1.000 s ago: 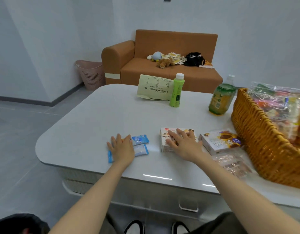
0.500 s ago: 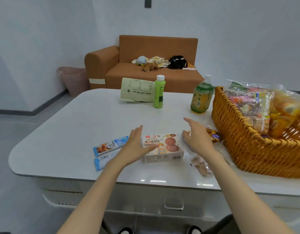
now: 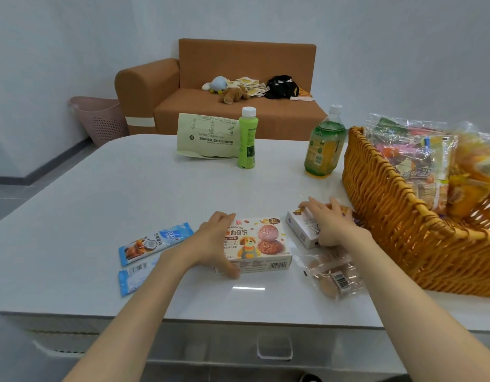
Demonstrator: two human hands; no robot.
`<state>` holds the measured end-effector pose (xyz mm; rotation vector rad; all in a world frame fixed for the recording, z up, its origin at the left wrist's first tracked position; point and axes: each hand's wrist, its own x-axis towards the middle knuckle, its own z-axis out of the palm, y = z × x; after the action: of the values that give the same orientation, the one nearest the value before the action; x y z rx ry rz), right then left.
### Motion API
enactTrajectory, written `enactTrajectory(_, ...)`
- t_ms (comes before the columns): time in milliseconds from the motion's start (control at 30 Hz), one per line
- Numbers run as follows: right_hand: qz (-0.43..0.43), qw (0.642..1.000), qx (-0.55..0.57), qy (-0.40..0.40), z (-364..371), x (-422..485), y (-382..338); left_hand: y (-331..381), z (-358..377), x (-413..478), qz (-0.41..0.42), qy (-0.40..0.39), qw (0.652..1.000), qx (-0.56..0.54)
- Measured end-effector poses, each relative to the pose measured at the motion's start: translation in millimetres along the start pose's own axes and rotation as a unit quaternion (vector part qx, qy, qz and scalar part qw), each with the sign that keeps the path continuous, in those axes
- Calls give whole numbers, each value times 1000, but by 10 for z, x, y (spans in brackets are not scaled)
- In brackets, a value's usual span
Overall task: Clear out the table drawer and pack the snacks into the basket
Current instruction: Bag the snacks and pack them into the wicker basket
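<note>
A cookie box [image 3: 261, 244] with a dog picture lies on the white table [image 3: 128, 188]. My left hand [image 3: 210, 244] grips its left end, thumb on the near side and fingers over the far edge. To its right my right hand [image 3: 330, 226] lies over a smaller white snack box [image 3: 300, 230], fingers curled over its far edge. The wicker basket [image 3: 390, 216] stands at the right and holds several snack bags [image 3: 414, 161]. Two blue snack packets [image 3: 155, 241] lie left of my left hand. A clear bag of pastries [image 3: 332, 274] lies near my right wrist.
A green bottle [image 3: 248, 139], a tea bottle [image 3: 323, 147] and a pale green paper bag [image 3: 208, 139] stand at the table's far side. The drawer front with its handle [image 3: 274, 351] shows below the near edge. A sofa [image 3: 238, 106] and a pink hamper [image 3: 100, 119] stand behind.
Both hands have dropped from above the boxes onto them. The left now grips the cookie box; the right has closed over the white box. The camera view has shifted left.
</note>
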<state>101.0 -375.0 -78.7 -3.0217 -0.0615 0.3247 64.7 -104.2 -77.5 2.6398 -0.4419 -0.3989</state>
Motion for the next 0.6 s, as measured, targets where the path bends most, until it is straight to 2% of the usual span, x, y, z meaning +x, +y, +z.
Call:
enactTrajectory(100,-36,996,11,83,-29,18,-96,32,-5,-20,4,30,999,-10)
enactTrajectory(167,-67,985,63,147,-116,15,-193,37,-22,-41,6,54,998,-13)
enactTrajectory(267,-130,965,128,189,-269,-35,-394,5,-60,-89,-4,44,999,-23)
enactTrajectory(400,-180,961,142,156,-262,-266,-669,-21,-104,-219,-35,13,998,-59)
enactTrajectory(500,-188,977,70,72,-141,-447,-848,-31,-164,-320,-59,43,985,-155)
enactTrajectory(600,-191,978,79,28,-80,-460,-927,-75,-206,-409,-68,52,973,-214)
